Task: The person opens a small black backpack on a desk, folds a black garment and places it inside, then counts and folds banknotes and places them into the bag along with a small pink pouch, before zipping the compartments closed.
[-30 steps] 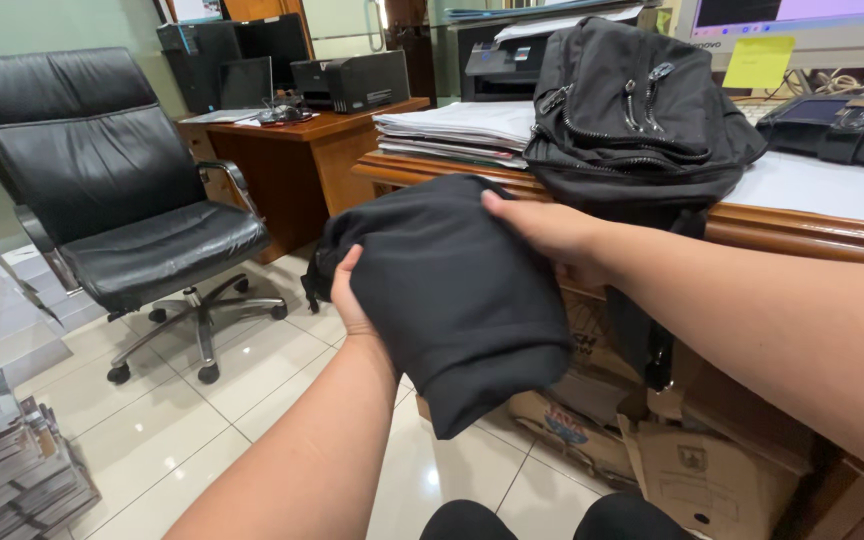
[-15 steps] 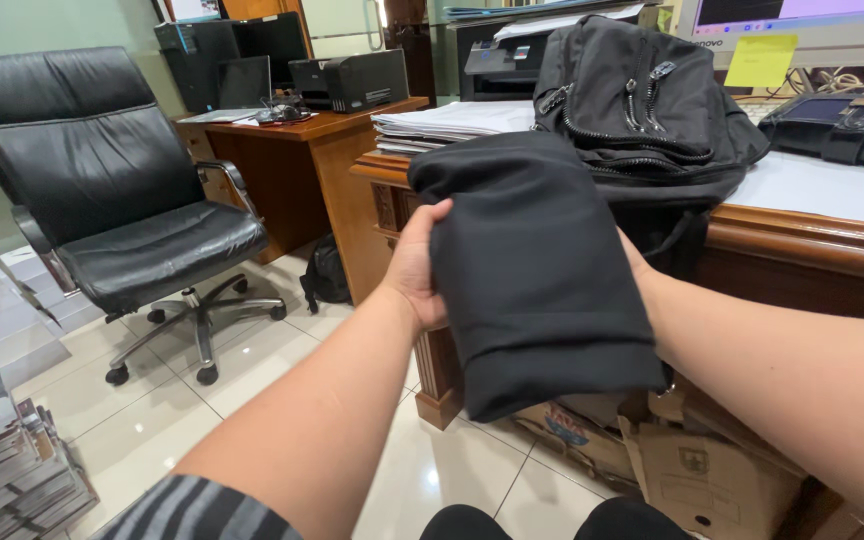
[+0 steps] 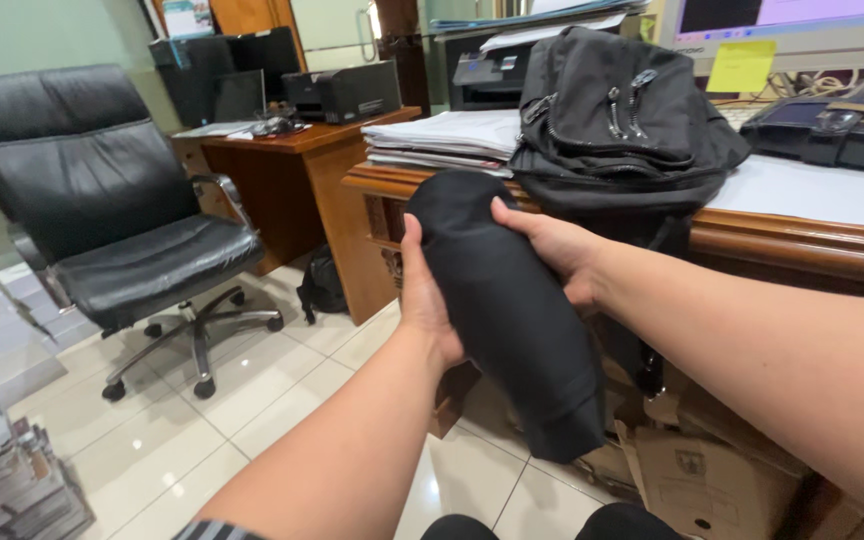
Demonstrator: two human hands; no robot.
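Left hand [image 3: 424,300]: bare, no rings or watch visible; thumb w/ short nail on top. Left forearm [image 3: 352,440]: bare to near elbow; striped sleeve [image 3: 214,530], grey/dark bands, at bottom edge of frame. Right hand [image 3: 552,250]: bare, no jewellery seen; short thumbnail. Right forearm [image 3: 752,340]: bare across frame; dark strip at far right edge, unclear if sleeve. Knees [image 3: 542,524]: black trousers, bottom centre.
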